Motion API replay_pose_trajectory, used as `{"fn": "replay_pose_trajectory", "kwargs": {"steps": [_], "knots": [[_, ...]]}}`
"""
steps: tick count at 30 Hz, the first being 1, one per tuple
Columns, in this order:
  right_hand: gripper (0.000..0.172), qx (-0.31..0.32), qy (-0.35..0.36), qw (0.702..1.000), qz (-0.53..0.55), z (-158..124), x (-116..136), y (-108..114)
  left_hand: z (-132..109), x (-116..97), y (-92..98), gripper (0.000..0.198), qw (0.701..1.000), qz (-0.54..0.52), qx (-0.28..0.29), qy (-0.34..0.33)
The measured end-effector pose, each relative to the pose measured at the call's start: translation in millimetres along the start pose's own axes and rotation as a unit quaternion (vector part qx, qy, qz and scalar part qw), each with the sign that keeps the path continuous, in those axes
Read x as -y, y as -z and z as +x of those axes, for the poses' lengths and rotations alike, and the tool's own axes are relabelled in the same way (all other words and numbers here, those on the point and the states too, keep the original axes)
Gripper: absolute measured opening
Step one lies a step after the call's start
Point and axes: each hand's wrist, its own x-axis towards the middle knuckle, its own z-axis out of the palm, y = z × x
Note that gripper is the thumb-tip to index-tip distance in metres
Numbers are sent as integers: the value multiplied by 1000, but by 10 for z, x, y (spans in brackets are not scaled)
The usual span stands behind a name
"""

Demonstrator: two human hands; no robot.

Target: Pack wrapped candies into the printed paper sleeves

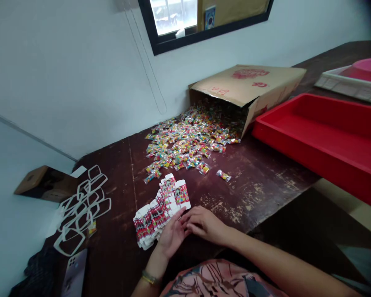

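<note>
A small printed box, white with red and colourful graphics, stands at the fingertips of my left hand, which grips its lower edge. My right hand is against the left one, fingers curled and pressed together; what they hold, if anything, is hidden. Left of and behind the hands lies a long row of flat, overlapping printed boxes with white flaps. Beyond them spreads a heap of small clear candy packets with bright contents. One single candy packet lies apart, to the right of the heap.
A tipped cardboard carton opens onto the heap. To the right sits a red tray, with a white crate behind it. White loop-shaped frames, a brown box and a phone lie at left.
</note>
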Motion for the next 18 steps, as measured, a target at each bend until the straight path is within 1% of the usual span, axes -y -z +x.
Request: {"fn": "replay_pose_trajectory", "kwargs": {"steps": [1,3,5,6,7,8,10,12,14,15,16,17,18], "knots": [[21,-4,-4,1000,-18,49,-18,-21,27,17,-12,28,1000,10,-6,11],[21,11,-19,994,-109,244,-168,-49,41,64,-25,27,997,52,-16,49],[33,60,-13,978,-201,497,-385,-63,0,116,-22,31,992,97,-18,74],[38,87,-3,969,-232,619,-482,-68,-36,136,-17,32,990,115,-18,76],[38,106,6,963,-249,723,-555,-74,-76,148,-11,33,989,129,-17,74],[34,116,12,959,-258,805,-597,-80,-115,151,-5,34,988,136,-16,68],[19,131,22,954,-270,877,-581,-87,-175,123,-2,38,991,124,-16,56],[14,149,37,947,-284,813,-447,-82,-195,57,-15,46,996,74,-12,42],[14,156,73,944,-283,625,-243,-71,-177,-13,-36,50,1000,12,-3,17],[13,150,93,945,-275,499,-136,-68,-157,-35,-46,48,1000,-6,-2,-1],[15,133,123,950,-253,364,-37,-65,-132,-41,-51,42,1000,-9,-10,-15],[17,107,137,959,-224,231,46,-60,-104,-28,-52,34,999,5,-23,-23],[18,78,129,970,-190,111,107,-49,-74,2,-48,26,998,32,-41,-24]]}}
